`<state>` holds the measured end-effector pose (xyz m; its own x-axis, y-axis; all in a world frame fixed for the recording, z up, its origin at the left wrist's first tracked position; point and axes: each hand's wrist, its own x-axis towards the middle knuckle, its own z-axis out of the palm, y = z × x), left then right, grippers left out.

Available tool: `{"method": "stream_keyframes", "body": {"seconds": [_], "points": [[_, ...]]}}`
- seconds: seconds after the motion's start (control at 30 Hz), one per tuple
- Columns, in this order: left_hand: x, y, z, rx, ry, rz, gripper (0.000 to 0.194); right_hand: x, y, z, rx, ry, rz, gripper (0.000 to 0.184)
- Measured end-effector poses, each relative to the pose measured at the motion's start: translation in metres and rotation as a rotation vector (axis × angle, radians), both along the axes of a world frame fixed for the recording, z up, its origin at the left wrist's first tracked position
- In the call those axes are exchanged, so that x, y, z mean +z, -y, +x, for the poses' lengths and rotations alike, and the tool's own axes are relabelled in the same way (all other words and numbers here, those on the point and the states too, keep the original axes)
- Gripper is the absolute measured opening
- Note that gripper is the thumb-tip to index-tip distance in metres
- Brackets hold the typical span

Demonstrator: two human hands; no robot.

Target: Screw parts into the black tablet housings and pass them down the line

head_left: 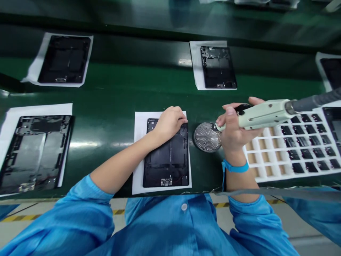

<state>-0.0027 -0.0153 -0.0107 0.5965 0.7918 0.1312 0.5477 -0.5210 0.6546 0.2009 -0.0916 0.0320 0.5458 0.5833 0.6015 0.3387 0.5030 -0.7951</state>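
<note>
My left hand (169,123) rests on the top right part of a black tablet back housing (166,160), holding nothing visible. That housing lies on a white paper sheet (137,153). My right hand (231,131) grips a pale green electric screwdriver (262,114) with a grey cable (311,102). Its tip is hidden at the edge of a round metal mesh dish (205,137), just right of the housing. Beyond my right hand, a white foam tray (266,175) holds several small black parts (301,141) in its compartments.
Several other black housings (34,153) lie on white sheets across the green conveyor belt (114,90). A blue wrist strap (236,167) circles my right wrist. A grey cord (277,192) runs along the belt's near edge, with blue sleeves below.
</note>
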Motion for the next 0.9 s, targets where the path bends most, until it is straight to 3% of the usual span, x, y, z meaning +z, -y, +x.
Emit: {"method": "stream_keyframes", "body": {"seconds": [0.2,0.33,0.47,0.63,0.77,0.9], "points": [[-0.004,0.006,-0.001,-0.003,-0.142,0.111,0.014,0.015,-0.005,-0.012,0.036,-0.001,0.039,0.041],[-0.003,0.010,-0.001,-0.023,-0.198,0.163,0.014,0.022,-0.018,-0.040,0.034,-0.022,-0.084,0.045],[-0.003,0.016,0.006,0.002,-0.204,0.211,0.014,0.013,-0.029,-0.061,0.118,-0.079,-0.137,0.052],[0.004,0.014,0.012,0.007,-0.179,0.141,0.018,0.001,-0.032,-0.060,0.132,-0.055,-0.111,0.047],[0.005,0.001,0.003,-0.120,-0.093,0.079,0.023,-0.003,-0.029,-0.056,0.113,0.012,-0.181,0.050],[0.001,-0.011,-0.010,-0.288,-0.013,0.073,0.013,-0.005,-0.025,-0.054,0.074,0.092,-0.202,0.051]]}}
